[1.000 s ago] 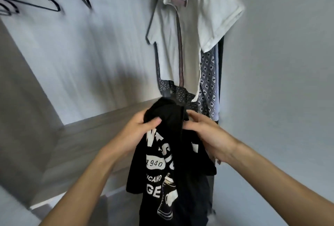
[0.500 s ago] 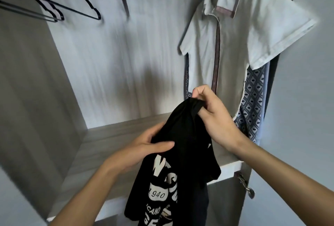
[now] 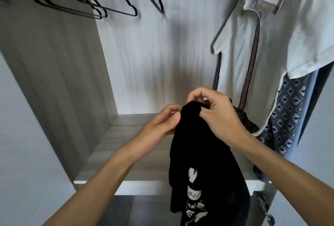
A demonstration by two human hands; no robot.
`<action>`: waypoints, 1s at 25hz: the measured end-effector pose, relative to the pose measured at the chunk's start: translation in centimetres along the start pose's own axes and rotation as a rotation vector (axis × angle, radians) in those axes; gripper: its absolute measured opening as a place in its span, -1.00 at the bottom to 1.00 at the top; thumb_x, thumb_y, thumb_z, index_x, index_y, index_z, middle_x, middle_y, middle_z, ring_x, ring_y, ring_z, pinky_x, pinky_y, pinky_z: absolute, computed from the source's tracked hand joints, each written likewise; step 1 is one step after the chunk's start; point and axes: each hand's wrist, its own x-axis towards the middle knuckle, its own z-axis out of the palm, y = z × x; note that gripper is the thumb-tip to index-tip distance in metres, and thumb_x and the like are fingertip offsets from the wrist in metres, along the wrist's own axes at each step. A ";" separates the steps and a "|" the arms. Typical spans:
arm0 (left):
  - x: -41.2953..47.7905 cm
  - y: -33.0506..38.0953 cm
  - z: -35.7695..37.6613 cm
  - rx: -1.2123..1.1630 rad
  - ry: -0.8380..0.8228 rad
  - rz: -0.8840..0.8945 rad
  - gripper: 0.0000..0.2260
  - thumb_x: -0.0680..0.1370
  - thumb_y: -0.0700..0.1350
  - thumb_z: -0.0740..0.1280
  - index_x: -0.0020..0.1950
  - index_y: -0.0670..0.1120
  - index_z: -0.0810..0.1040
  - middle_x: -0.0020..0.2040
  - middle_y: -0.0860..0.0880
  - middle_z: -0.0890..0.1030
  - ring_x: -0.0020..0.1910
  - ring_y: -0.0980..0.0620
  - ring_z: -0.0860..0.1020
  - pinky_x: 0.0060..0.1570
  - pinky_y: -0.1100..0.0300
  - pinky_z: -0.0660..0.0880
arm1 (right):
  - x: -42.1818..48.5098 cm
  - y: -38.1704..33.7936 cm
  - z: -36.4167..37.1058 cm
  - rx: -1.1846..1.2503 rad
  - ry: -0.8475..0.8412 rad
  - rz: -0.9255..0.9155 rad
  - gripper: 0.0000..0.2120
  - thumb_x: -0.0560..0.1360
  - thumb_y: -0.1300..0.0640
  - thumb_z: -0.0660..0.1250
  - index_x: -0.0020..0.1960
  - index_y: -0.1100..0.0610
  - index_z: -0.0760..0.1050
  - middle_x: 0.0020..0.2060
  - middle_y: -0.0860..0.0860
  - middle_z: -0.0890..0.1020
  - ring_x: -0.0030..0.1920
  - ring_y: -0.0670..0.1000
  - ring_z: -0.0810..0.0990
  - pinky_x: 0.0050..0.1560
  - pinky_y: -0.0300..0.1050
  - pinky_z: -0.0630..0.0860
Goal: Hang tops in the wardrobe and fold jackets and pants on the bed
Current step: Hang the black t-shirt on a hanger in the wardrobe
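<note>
The grip of your right hand (image 3: 216, 115) is clamped on the bunched top of the black printed T-shirt (image 3: 204, 162), which hangs before the wardrobe shelf (image 3: 126, 135). Your left hand (image 3: 162, 122) pinches it alongside. The cloth looks light and limp, so hold it by the collar for a hanger (image 3: 134, 11).

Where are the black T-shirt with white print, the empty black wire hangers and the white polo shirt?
black T-shirt with white print (image 3: 202, 153), head view, plain upper cloth
empty black wire hangers (image 3: 81, 13), head view, lower bars
white polo shirt (image 3: 235, 66), head view, front panel
</note>
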 end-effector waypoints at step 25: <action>-1.8 4.5 -6.1 -0.041 0.029 -0.103 -0.62 0.63 -0.08 0.18 -0.31 0.06 0.66 -0.31 0.10 0.62 -0.30 0.20 0.59 -0.25 0.38 0.48 | 2.2 -2.0 1.0 0.175 -0.351 0.209 -0.92 0.52 0.36 0.36 -0.06 0.25 0.62 -0.27 0.04 0.67 -0.26 -0.06 0.63 -0.21 -0.28 0.55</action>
